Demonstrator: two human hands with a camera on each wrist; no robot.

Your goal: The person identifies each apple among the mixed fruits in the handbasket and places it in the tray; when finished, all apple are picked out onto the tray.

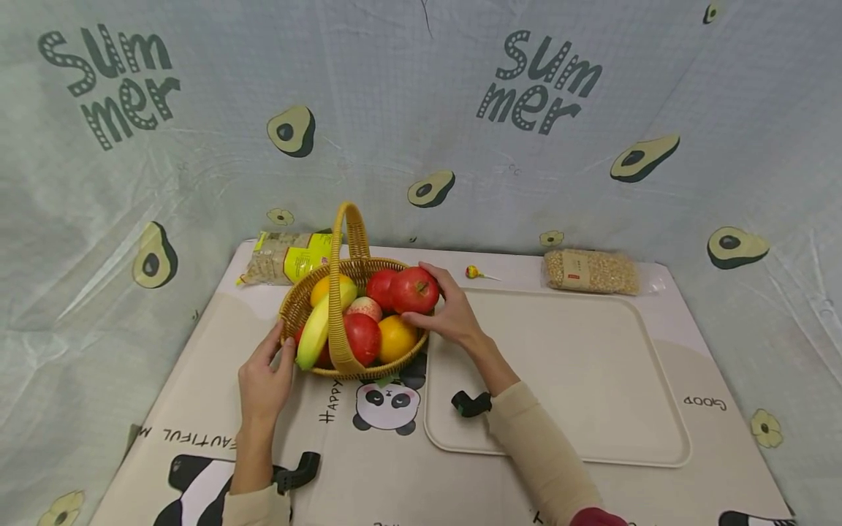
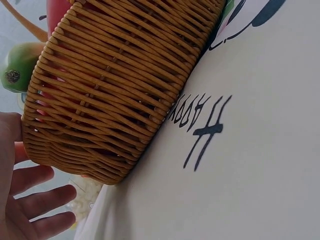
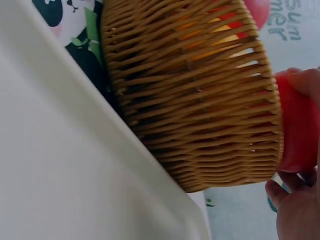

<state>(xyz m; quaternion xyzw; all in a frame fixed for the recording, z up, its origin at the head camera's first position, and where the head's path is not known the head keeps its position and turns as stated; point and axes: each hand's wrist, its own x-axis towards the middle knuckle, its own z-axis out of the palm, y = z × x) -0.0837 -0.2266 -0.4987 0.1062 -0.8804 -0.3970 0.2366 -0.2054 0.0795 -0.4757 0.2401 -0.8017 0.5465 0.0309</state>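
Observation:
A wicker basket (image 1: 358,369) with a tall arched handle holds several fruits. My right hand (image 1: 452,310) grips a red pomegranate (image 1: 416,291) at the basket's right rim, thumb on the near side and fingers on the far side. In the right wrist view this pomegranate (image 3: 298,130) stands partly above the woven rim. My left hand (image 1: 264,380) touches the left rim with thumb and fingertips; its fingers (image 2: 47,200) are spread and fairly straight in the left wrist view. A yellow-green banana (image 1: 316,332), a peach (image 1: 364,309), an orange (image 1: 397,339) and other red fruits lie in the basket.
A beige tray (image 1: 566,380) lies right of the basket, its left edge close beside it. Behind stand a yellow-labelled bag (image 1: 289,256), a lollipop (image 1: 472,272) and a packed bag of grains (image 1: 588,272). A printed curtain (image 1: 421,109) closes off the back and sides.

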